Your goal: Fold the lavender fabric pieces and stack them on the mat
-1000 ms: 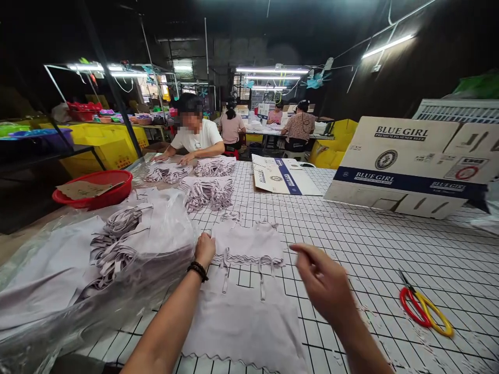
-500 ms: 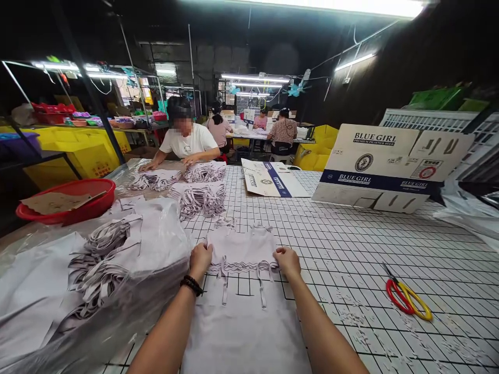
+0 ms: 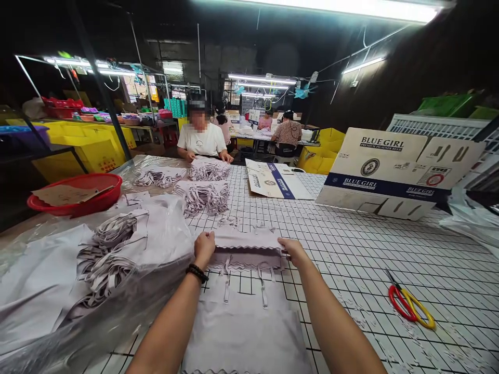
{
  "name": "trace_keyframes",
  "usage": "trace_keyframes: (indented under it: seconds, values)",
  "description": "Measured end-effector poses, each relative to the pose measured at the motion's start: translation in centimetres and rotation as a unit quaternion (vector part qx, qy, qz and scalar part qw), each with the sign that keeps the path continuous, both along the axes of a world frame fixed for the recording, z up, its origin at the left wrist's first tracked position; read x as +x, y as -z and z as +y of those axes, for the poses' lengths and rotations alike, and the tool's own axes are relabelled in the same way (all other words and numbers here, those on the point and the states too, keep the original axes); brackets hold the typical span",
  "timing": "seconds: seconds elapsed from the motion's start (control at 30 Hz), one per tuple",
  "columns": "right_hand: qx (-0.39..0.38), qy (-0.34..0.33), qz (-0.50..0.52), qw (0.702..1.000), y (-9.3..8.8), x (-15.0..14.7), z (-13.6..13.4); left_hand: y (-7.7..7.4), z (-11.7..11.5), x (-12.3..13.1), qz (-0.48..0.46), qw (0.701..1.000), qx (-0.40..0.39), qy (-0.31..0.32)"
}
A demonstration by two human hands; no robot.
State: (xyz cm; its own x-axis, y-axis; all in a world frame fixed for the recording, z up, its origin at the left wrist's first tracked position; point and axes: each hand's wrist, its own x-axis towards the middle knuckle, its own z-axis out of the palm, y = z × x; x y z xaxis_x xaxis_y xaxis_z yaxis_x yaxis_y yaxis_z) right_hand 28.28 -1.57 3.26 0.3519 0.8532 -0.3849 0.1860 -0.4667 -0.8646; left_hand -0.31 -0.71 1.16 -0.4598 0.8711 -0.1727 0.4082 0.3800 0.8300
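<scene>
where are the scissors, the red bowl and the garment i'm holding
scissors [image 3: 403,296], head view, where the handles meet the blades
red bowl [image 3: 78,206], head view, front wall
garment [image 3: 245,240], head view, folded-over top panel

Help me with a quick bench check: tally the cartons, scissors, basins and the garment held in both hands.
Blue Girl cartons: 2
Red-and-yellow scissors: 1
Red basin: 1
Pale camisole, pinched by left hand and right hand: 1
Total: 5
</scene>
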Motion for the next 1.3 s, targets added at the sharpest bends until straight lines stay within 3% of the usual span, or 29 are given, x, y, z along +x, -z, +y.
trace_keyframes:
  seconds: [0.1,0.2,0.37,0.43,0.53,0.63,0.7,0.8,0.93,1.1,1.3]
  values:
    - [-0.010,0.017,0.081,0.997,-2.1,0.2,0.1,-1.2,0.5,0.5,-0.102,0.994,0.021,-0.030]
    - [-0.012,0.015,0.141,0.990,-4.1,0.3,-1.1,-2.5,-0.6,1.1,-0.202,0.978,0.037,-0.038]
    - [-0.010,-0.021,0.192,0.981,-6.0,1.3,-7.8,-4.0,-7.3,0.9,-0.354,0.934,0.039,0.001]
    - [-0.031,-0.041,0.174,0.983,-5.3,1.7,-11.3,-3.3,-10.9,0.3,-0.351,0.936,0.010,0.028]
    - [-0.088,-0.071,0.120,0.986,-2.4,1.8,-16.1,-0.6,-15.6,-1.0,-0.281,0.958,-0.043,0.044]
    - [-0.132,-0.075,0.052,0.987,1.2,1.2,-18.9,2.2,-18.4,-2.2,-0.185,0.972,-0.128,0.063]
    - [-0.136,-0.081,0.015,0.987,3.0,0.7,-19.8,2.9,-19.3,-2.7,-0.123,0.976,-0.163,0.078]
    - [-0.130,-0.092,-0.028,0.987,3.8,0.5,-20.2,2.5,-19.9,-3.1,-0.077,0.978,-0.168,0.098]
    - [-0.121,-0.098,-0.037,0.987,3.4,1.0,-20.7,1.6,-20.5,-3.5,-0.060,0.978,-0.162,0.118]
    - [-0.146,-0.119,-0.080,0.979,3.9,1.4,-22.0,1.9,-21.6,-4.0,-0.005,0.978,-0.154,0.143]
    - [-0.118,-0.150,-0.209,0.959,4.3,1.6,-22.3,1.5,-21.9,-3.7,0.012,0.977,-0.157,0.141]
